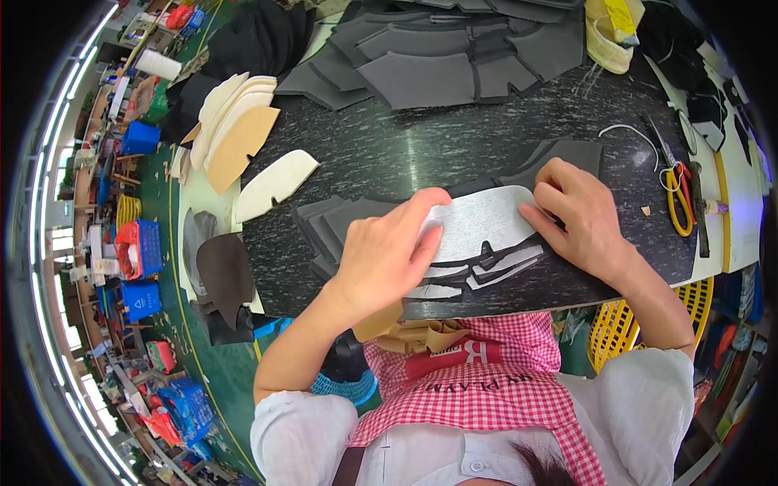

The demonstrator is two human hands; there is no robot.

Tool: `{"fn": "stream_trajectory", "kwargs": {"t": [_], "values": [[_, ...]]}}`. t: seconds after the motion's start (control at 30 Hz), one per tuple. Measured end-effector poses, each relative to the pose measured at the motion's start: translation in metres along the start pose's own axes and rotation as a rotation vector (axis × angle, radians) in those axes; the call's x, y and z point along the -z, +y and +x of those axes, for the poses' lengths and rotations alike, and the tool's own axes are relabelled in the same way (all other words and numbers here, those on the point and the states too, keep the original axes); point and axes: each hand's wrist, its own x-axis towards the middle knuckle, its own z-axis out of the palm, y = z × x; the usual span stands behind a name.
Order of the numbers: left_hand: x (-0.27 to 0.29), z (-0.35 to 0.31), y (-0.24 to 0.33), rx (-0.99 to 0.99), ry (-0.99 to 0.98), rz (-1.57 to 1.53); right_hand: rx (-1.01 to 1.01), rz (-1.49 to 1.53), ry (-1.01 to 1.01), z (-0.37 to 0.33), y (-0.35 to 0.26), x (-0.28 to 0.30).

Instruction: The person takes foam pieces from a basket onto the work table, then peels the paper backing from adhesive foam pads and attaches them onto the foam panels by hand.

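A pale, silvery-white cut piece (486, 219) with a rounded top lies in front of me at the table's near edge. My left hand (381, 255) is closed on its left end, thumb and forefinger at the edge. At its right end, my right hand (577, 212) has curled fingers and the thumb against the corner, closed on the same piece. Below it show white strips (506, 267) with black edges, one of them notched. Dark grey cut pieces (324, 227) lie partly under my left hand, and another grey piece (559, 158) lies behind my right.
Stacked dark grey pieces (421, 73) cover the table's far side. Cream and tan pieces (243, 142) lie at left, beside a single cream piece (279, 182). Scissors with yellow and red handles (679, 198) lie at right. A yellow basket (612, 336) stands below the table edge.
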Motion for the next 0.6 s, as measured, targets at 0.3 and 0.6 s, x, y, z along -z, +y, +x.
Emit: {"fn": "stream_trajectory", "kwargs": {"t": [0.3,0.6], "values": [[0.036,-0.096,0.014,-0.045,-0.519,-0.507,0.011,-0.253,-0.134,0.058,0.022,0.021],[0.045,-0.065,0.003,-0.224,0.127,0.069,-0.15,0.078,-0.372,0.009,-0.005,0.02]]}}
